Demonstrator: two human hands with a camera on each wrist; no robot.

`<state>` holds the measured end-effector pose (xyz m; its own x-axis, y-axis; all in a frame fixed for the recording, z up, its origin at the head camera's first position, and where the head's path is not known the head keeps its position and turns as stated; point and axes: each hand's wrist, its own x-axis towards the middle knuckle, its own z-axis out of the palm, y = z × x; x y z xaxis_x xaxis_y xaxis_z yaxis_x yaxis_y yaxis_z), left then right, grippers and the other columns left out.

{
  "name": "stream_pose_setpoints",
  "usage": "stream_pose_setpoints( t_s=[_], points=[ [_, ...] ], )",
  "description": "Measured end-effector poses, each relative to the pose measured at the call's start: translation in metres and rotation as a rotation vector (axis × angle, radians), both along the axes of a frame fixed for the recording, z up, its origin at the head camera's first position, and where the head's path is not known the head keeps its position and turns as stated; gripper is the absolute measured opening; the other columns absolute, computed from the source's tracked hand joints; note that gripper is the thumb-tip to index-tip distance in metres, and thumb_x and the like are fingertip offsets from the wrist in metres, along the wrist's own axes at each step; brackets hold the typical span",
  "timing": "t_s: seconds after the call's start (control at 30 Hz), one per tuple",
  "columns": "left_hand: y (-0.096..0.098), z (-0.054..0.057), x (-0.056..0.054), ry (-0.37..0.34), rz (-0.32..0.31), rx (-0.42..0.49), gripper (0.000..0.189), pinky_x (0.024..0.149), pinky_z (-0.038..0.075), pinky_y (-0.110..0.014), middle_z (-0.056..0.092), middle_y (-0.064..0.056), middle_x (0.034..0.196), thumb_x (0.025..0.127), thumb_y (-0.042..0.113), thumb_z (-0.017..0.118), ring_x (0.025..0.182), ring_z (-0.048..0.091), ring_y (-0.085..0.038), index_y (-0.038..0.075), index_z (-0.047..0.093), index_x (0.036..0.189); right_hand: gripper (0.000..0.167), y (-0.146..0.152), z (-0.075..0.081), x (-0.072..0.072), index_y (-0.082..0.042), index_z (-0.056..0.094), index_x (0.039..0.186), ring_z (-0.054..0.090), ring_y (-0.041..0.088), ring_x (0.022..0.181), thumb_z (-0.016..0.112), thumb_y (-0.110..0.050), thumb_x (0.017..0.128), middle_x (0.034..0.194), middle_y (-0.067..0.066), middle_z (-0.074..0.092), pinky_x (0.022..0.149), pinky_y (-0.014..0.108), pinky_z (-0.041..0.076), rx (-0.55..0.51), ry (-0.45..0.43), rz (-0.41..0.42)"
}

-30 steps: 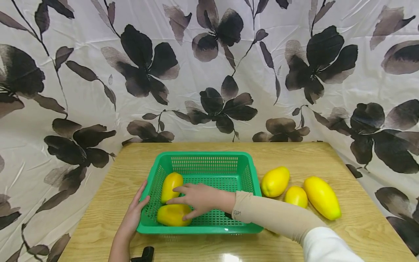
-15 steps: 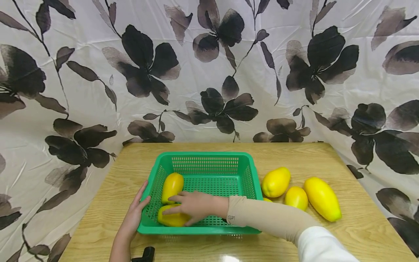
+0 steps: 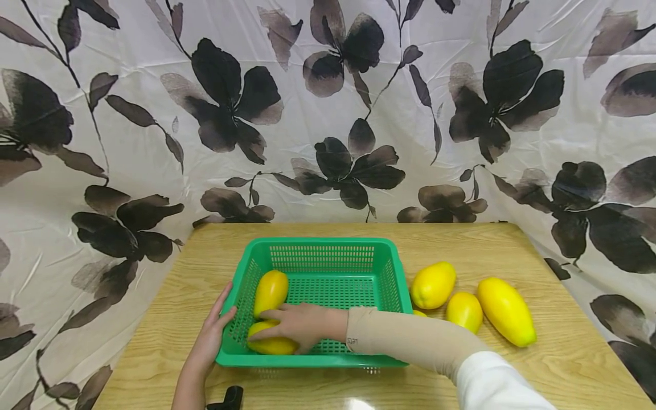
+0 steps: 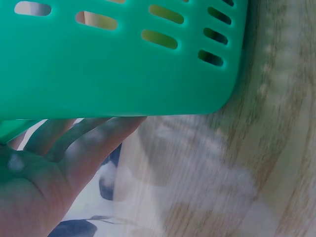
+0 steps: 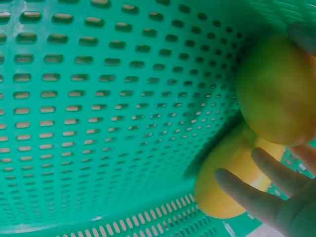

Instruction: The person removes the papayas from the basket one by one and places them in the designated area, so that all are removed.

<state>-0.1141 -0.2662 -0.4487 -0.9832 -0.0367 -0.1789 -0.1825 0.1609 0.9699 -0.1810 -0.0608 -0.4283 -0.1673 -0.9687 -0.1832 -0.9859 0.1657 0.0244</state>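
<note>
A green perforated basket (image 3: 328, 360) holds two yellow mangoes at its left end. One mango (image 3: 270, 291) lies towards the back; the other, the nearer mango (image 3: 273, 345), lies in the front left corner. My right hand (image 3: 302, 324) reaches down over the nearer one, thumb on one side and index finger on the other. In the right wrist view, two fingertips (image 5: 237, 185) extend over the farther mango (image 5: 222, 197). My left hand (image 3: 207, 336) rests against the basket's left side, fingers extended along the outer wall and thumb at the rim, also visible in the left wrist view.
Right of the basket lie several more mangoes: one at the back (image 3: 433, 285), a small one (image 3: 464, 312) and a long one (image 3: 506, 312). Another shows partly behind the basket rim. A black object (image 3: 230, 398) is by my left wrist. Floral cloth (image 3: 338, 114) hangs behind the wooden table (image 3: 154, 353).
My right hand has moved slightly left and lower, from between the two mangoes onto the nearer one. The left hand stays at the basket's side.
</note>
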Motion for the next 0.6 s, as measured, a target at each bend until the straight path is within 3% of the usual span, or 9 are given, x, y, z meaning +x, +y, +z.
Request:
stream_pose_setpoints(
  t_s=[0.17, 0.43, 0.6],
  points=[
    [0.000, -0.001, -0.001, 0.005, 0.000, 0.004, 0.058, 0.102, 0.016, -0.059, -0.003, -0.005, 0.153, 0.099, 0.038, 0.034, 0.136, 0.001, -0.035, 0.026, 0.007, 0.148, 0.089, -0.004, -0.004, -0.001, -0.039, 0.023, 0.144, 0.034, 0.022, 0.126, 0.077, -0.031, 0.074, 0.148, 0.009, 0.021, 0.087, 0.024, 0.043, 0.019, -0.022, 0.001],
    [0.000, -0.001, 0.000, 0.005, -0.005, 0.000, 0.058, 0.102, 0.016, -0.060, -0.004, -0.004, 0.153, 0.099, 0.039, 0.034, 0.136, 0.000, -0.036, 0.028, 0.005, 0.148, 0.102, -0.011, -0.015, 0.001, -0.047, 0.015, 0.143, 0.045, 0.018, 0.111, 0.076, -0.004, 0.073, 0.151, 0.006, 0.012, 0.061, 0.015, 0.044, 0.063, -0.072, -0.038],
    [0.000, -0.002, 0.000, 0.013, -0.011, -0.001, 0.057, 0.101, 0.018, -0.060, -0.004, -0.004, 0.153, 0.099, 0.038, 0.034, 0.136, 0.001, -0.037, 0.030, 0.005, 0.148, 0.100, -0.014, -0.019, 0.002, -0.048, 0.013, 0.142, 0.045, 0.018, 0.107, 0.067, 0.005, 0.078, 0.151, 0.005, 0.009, 0.059, 0.014, 0.042, 0.070, -0.070, -0.018]
  ],
)
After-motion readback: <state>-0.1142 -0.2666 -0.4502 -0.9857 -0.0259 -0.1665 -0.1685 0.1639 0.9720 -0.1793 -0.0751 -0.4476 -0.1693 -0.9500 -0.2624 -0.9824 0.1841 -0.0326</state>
